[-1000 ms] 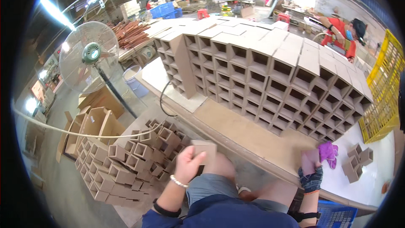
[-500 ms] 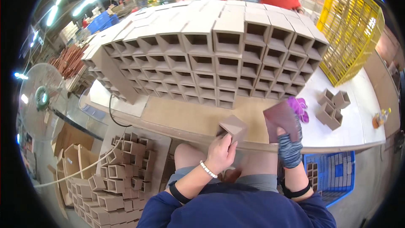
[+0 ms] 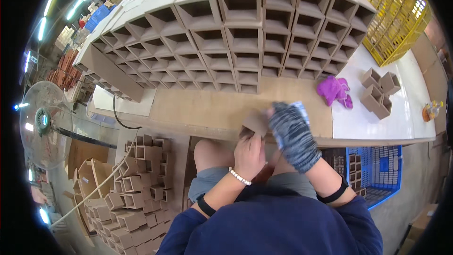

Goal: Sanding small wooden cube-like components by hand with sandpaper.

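Observation:
Near the table's front edge, my bare left hand point(image 3: 249, 155) is closed round a small brown-grey square box point(image 3: 255, 122) with an open end. My right hand point(image 3: 293, 134), in a grey knitted fingerless glove, is beside the box, its fingers bent and smeared by motion. Behind that hand shows the pale back of a sandpaper sheet point(image 3: 300, 109), pinched in its grip. Whether the sheet touches the box is hidden by the glove. A purple cloth or glove point(image 3: 334, 90) lies on the table to the right.
A tall stack of open square boxes point(image 3: 243, 33) spans the table's back. Several loose boxes point(image 3: 377, 95), a small bottle point(image 3: 432, 111) and a yellow crate point(image 3: 395, 21) are at right. More boxes point(image 3: 137, 198) are piled lower left, near a fan point(image 3: 43, 119). A blue crate point(image 3: 380, 172) stands below right.
My right hand has swung left with the sandpaper, from beside the purple cloth to the box. The sheet's dark face no longer shows. The view has tilted downward.

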`<state>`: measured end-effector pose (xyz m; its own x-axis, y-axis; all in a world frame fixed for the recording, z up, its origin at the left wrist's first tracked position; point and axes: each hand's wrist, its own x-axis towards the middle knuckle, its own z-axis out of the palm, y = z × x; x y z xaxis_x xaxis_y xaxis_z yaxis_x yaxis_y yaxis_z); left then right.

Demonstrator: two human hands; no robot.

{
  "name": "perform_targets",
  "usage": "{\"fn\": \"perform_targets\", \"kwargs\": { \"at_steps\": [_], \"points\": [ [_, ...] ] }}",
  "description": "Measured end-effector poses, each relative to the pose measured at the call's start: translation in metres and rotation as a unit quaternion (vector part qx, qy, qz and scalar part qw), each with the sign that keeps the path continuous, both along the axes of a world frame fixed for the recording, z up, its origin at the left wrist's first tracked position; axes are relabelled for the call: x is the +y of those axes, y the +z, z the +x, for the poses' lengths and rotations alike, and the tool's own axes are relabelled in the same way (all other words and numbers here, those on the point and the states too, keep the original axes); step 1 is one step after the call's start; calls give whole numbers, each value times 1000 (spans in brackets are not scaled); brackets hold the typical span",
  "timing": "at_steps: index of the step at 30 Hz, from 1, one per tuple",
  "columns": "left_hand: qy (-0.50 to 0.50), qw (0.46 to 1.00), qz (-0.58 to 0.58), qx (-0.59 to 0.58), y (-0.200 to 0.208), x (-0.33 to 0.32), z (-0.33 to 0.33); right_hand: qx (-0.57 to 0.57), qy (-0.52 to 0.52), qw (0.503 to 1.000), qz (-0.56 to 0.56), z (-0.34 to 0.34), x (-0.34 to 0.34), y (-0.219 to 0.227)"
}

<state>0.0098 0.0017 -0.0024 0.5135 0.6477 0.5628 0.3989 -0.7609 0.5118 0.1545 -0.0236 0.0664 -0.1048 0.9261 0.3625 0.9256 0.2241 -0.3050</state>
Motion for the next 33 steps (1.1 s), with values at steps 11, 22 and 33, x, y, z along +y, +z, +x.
{"fn": "perform_targets", "kwargs": {
  "at_steps": [11,22,33],
  "points": [
    [1,999,-2,-51,-9,2,0,-37,48,992,-108,-13,-4,16],
    [2,993,-25,-116,-9,5,-1,-21,87,984,152,-19,-13,-22],
    [-6,980,-125,-155,-6,5,-8,-35,88,986,135,-18,-3,-27]
  ]
}}
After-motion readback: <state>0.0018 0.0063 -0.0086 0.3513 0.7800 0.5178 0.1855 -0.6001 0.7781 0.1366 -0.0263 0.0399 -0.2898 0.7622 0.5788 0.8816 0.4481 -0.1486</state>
